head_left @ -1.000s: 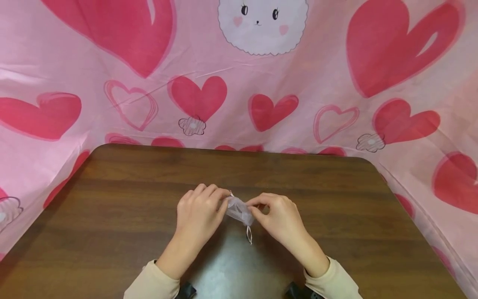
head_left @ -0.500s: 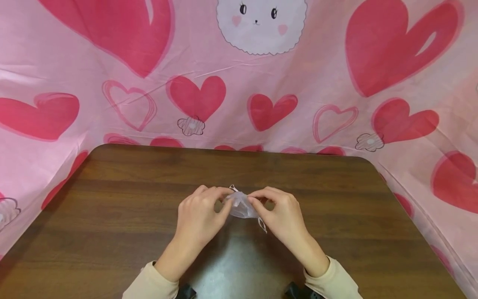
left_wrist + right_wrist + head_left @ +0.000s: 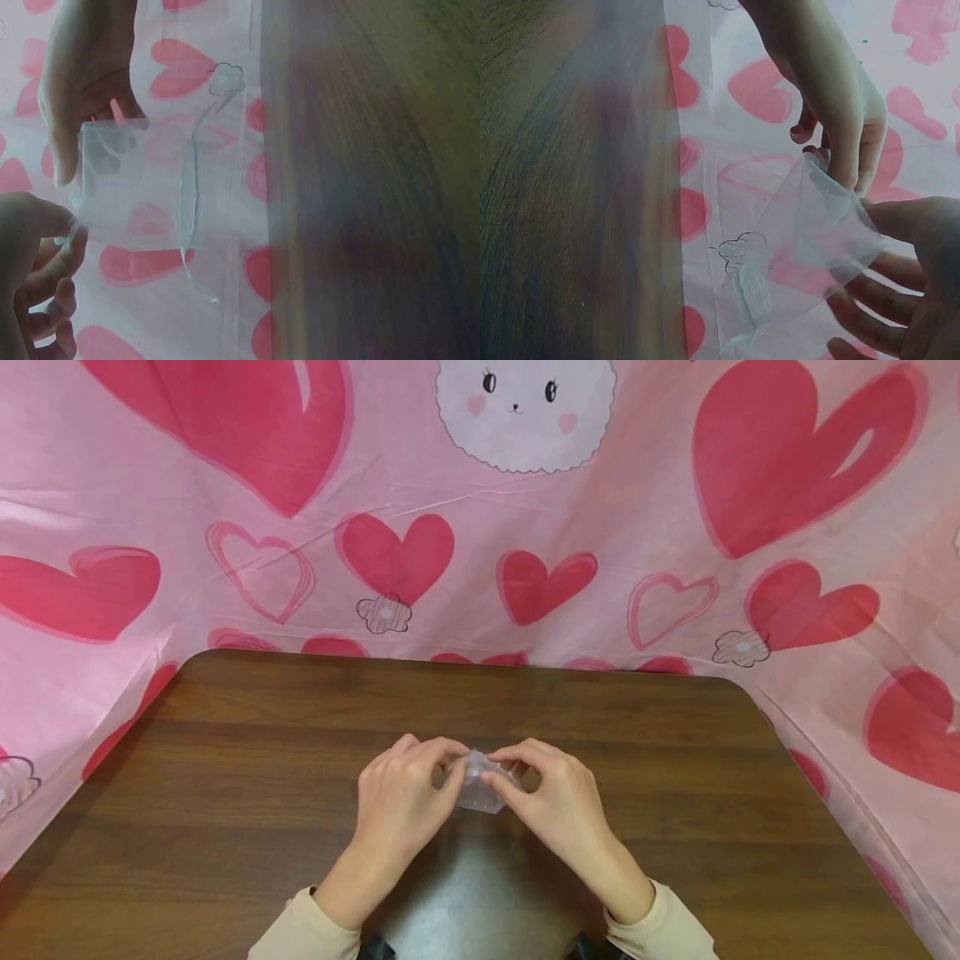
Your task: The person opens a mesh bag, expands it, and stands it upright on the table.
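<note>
From my end, I see the left hand (image 3: 399, 787) and right hand (image 3: 564, 795) each pinching the sheer drawstring pouch (image 3: 480, 797) between thumb and fingers, over the wood-grain table (image 3: 225, 810).

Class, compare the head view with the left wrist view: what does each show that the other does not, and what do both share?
Only the head view shows the beige sleeves and the white cartoon face. Only the left wrist view clearly shows the drawstring across the sheer bag. Both share the bag, the left hand, the right hand, the wooden tabletop and the heart-patterned backdrop.
</note>
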Demonstrator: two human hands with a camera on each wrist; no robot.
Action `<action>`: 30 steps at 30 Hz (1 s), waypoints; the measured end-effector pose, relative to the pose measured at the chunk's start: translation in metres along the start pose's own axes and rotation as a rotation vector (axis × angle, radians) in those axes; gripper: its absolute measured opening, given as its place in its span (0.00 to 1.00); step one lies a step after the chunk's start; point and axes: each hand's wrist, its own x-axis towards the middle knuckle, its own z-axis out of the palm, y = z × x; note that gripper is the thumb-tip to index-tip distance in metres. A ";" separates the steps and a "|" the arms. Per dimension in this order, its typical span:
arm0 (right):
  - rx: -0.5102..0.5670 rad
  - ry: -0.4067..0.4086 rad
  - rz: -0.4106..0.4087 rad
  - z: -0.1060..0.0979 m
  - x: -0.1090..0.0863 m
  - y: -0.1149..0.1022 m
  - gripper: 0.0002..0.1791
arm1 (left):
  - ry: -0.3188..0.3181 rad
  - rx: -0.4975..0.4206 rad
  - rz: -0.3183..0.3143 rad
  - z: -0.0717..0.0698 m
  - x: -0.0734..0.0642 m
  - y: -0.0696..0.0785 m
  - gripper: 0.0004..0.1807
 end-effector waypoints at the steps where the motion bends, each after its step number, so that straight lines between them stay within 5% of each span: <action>1: -0.008 -0.004 -0.001 0.000 0.000 0.000 0.10 | 0.001 0.000 -0.007 0.000 0.000 0.000 0.05; 19: -0.059 0.004 -0.027 -0.001 0.004 0.004 0.10 | -0.095 0.073 -0.052 -0.003 0.003 -0.008 0.08; 30: -0.121 0.035 -0.010 -0.004 0.003 0.003 0.09 | -0.123 0.068 -0.022 -0.001 0.000 -0.004 0.06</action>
